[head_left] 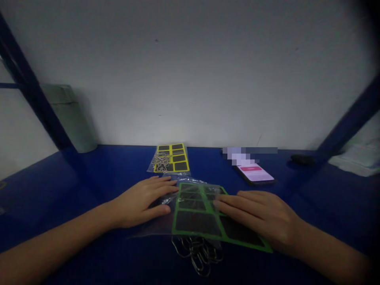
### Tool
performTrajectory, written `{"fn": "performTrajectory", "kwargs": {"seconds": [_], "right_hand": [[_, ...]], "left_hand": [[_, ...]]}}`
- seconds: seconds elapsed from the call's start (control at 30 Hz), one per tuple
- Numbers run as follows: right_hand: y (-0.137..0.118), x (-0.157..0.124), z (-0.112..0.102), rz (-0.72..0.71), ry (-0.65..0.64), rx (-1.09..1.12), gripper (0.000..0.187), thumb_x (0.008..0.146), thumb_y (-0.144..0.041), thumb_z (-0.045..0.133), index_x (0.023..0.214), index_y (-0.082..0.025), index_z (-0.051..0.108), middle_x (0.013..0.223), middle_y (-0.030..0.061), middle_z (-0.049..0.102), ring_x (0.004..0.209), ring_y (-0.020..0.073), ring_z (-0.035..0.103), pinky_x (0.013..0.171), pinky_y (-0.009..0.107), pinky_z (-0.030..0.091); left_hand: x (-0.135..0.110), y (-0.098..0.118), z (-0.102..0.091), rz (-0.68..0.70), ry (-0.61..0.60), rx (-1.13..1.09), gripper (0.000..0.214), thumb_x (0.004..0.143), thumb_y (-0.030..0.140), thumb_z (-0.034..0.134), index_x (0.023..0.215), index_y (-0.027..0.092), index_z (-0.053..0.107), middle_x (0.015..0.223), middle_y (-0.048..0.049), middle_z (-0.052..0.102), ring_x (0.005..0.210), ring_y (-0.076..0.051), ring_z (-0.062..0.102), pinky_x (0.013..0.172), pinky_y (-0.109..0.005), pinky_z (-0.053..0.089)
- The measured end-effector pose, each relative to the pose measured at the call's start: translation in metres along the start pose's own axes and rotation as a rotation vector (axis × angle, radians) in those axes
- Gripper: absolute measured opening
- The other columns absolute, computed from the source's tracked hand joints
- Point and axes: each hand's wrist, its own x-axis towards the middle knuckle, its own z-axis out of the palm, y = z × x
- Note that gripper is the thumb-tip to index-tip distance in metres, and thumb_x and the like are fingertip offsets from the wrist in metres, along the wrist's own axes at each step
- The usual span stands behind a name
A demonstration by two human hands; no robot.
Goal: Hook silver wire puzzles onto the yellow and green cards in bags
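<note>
A green-bordered sheet with black rectangular panels (196, 222) lies at the front middle, partly inside a clear plastic bag (166, 198). My left hand (145, 202) rests over the bag's left part, fingers stretched out and thumb apart. On the sheet's right side, my right hand (264, 213) has its fingers pressed together at the green border; its thumb is hidden beneath. A bunch of bent metal wire clips (202, 253) lies just below the sheet's near edge. Farther back, a similar yellow-bordered sheet (179, 159) sits in a clear bag with more wire clips (162, 161).
A phone with a lit screen (257, 174) lies on the blue table (118, 166), back right. Beyond it are a small dark object (303, 159) and white packets (356, 158). A greenish canister (71, 122) stands back left, near a blue post (44, 99). A wall closes the back.
</note>
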Motion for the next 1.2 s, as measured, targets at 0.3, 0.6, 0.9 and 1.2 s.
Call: {"fn": "performTrajectory", "kwargs": {"seconds": [0.3, 0.6, 0.9, 1.2], "right_hand": [[0.017, -0.011, 0.001, -0.012, -0.041, 0.002, 0.033, 0.083, -0.008, 0.034, 0.112, -0.013, 0.049, 0.105, 0.0102, 0.061, 0.092, 0.0173, 0.057, 0.072, 0.032, 0.051], [-0.001, 0.009, -0.005, -0.099, -0.019, -0.025, 0.032, 0.087, -0.009, 0.029, 0.104, -0.011, 0.056, 0.097, 0.0103, 0.065, 0.083, 0.017, 0.061, 0.066, 0.027, 0.053], [0.002, 0.003, 0.003, -0.088, -0.004, 0.043, 0.029, 0.087, -0.01, 0.034, 0.106, -0.01, 0.055, 0.103, 0.0091, 0.063, 0.098, 0.0161, 0.056, 0.08, 0.029, 0.05], [-0.007, 0.01, 0.006, -0.064, -0.084, 0.119, 0.031, 0.085, -0.008, 0.038, 0.112, -0.012, 0.051, 0.114, 0.0083, 0.057, 0.105, 0.0161, 0.052, 0.09, 0.031, 0.044]], "left_hand": [[-0.002, -0.006, 0.003, -0.01, 0.023, 0.007, 0.044, 0.087, 0.045, 0.034, 0.126, 0.024, 0.034, 0.132, -0.0052, 0.037, 0.121, -0.023, 0.033, 0.099, -0.041, 0.028], [0.001, 0.004, -0.001, -0.039, 0.014, 0.027, 0.049, 0.084, 0.049, 0.038, 0.126, 0.023, 0.035, 0.134, -0.0061, 0.033, 0.122, -0.025, 0.031, 0.099, -0.043, 0.026], [0.001, 0.007, -0.003, -0.067, 0.01, 0.037, 0.047, 0.086, 0.047, 0.034, 0.126, 0.023, 0.034, 0.134, -0.0064, 0.033, 0.123, -0.024, 0.03, 0.1, -0.044, 0.025], [0.006, 0.016, -0.003, -0.039, 0.023, 0.013, 0.05, 0.085, 0.047, 0.034, 0.127, 0.021, 0.032, 0.135, -0.0073, 0.031, 0.122, -0.024, 0.031, 0.1, -0.043, 0.026]]}}
